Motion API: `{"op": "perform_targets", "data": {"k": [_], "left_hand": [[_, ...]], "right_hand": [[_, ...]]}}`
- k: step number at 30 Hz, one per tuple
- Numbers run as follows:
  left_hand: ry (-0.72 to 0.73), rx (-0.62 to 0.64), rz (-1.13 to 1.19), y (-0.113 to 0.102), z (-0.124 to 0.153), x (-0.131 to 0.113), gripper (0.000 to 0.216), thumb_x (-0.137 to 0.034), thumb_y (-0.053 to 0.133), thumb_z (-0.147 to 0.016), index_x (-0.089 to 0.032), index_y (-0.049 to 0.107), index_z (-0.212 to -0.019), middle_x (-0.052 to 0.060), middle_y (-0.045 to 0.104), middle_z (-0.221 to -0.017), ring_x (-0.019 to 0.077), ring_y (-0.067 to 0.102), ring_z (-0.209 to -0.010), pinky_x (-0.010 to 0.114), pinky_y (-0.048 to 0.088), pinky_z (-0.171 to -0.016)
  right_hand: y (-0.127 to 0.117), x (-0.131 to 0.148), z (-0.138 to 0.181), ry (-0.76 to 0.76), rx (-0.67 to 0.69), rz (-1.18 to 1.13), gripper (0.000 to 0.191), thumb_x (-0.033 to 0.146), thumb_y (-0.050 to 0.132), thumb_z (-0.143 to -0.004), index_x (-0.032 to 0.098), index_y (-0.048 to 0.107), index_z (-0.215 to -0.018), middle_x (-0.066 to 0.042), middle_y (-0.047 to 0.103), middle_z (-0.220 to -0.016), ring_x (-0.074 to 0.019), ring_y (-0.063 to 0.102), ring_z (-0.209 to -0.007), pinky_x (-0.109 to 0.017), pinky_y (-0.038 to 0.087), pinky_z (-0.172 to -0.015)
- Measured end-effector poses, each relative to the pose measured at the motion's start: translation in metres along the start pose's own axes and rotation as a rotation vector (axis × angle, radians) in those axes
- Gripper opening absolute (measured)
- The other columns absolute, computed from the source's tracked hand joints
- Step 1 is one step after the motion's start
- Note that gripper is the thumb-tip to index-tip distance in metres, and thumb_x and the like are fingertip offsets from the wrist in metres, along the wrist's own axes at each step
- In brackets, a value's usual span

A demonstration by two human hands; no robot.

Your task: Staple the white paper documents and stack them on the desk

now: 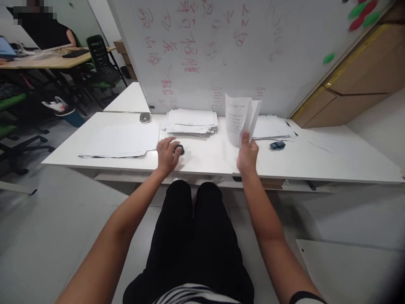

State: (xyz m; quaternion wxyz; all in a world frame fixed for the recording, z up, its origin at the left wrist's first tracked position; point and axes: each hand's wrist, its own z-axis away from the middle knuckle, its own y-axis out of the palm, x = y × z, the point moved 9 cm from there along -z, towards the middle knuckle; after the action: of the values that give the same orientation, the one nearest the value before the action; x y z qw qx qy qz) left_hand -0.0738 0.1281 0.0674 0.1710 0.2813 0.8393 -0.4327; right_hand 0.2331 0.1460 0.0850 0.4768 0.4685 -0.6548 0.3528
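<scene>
My right hand [247, 158] grips the lower edge of some printed sheets of paper [236, 120], held upright and curling above the white desk. Over the front of the desk, my left hand [167, 157] has its fingers bent and apart. Right beside those fingers is a small black object [179, 149], partly hidden by the hand, so I cannot make out its kind. A stack of papers [191, 122] lies just beyond, between my hands. Another paper pile [274, 126] rests behind the raised sheets, to the right.
Wide sheets [123, 139] cover the desk's left part, with a grey mouse-like object [144, 118] behind them. A small dark packet [277, 145] lies at right. A whiteboard [205, 55] rises behind the desk, cardboard boxes [363, 63] beside it. A person [44, 29] is at a far table.
</scene>
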Motion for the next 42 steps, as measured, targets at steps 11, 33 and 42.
{"op": "perform_targets", "data": {"k": [11, 33, 42], "left_hand": [[-0.671, 0.216, 0.982, -0.022, 0.085, -0.007, 0.061, -0.049, 0.08, -0.068, -0.023, 0.053, -0.116, 0.009, 0.073, -0.106, 0.0239, 0.068, -0.097, 0.039, 0.05, -0.086], [-0.358, 0.027, 0.501, -0.003, 0.022, -0.043, 0.023, -0.036, 0.069, -0.079, -0.022, 0.05, -0.075, -0.002, 0.058, -0.079, 0.014, 0.055, -0.076, 0.028, 0.045, -0.075], [-0.44, 0.064, 0.688, 0.02, 0.036, 0.016, 0.023, -0.03, 0.068, -0.075, -0.021, 0.05, -0.088, 0.002, 0.066, -0.09, 0.0166, 0.064, -0.086, 0.031, 0.049, -0.079]], "right_hand": [[0.062, -0.021, 0.126, 0.451, 0.517, -0.566, 0.055, 0.069, 0.072, -0.07, 0.026, 0.072, -0.104, -0.006, 0.075, -0.109, -0.0288, 0.061, -0.122, -0.048, 0.051, -0.104], [0.031, -0.054, 0.055, 0.106, 0.321, 0.288, 0.052, 0.054, 0.066, -0.079, 0.013, 0.071, -0.11, -0.017, 0.072, -0.115, -0.0318, 0.065, -0.114, -0.045, 0.049, -0.099], [0.028, -0.061, 0.064, 0.055, 0.167, 0.223, 0.051, 0.056, 0.058, -0.084, 0.012, 0.072, -0.105, -0.014, 0.074, -0.108, -0.0304, 0.068, -0.106, -0.042, 0.051, -0.094]]}}
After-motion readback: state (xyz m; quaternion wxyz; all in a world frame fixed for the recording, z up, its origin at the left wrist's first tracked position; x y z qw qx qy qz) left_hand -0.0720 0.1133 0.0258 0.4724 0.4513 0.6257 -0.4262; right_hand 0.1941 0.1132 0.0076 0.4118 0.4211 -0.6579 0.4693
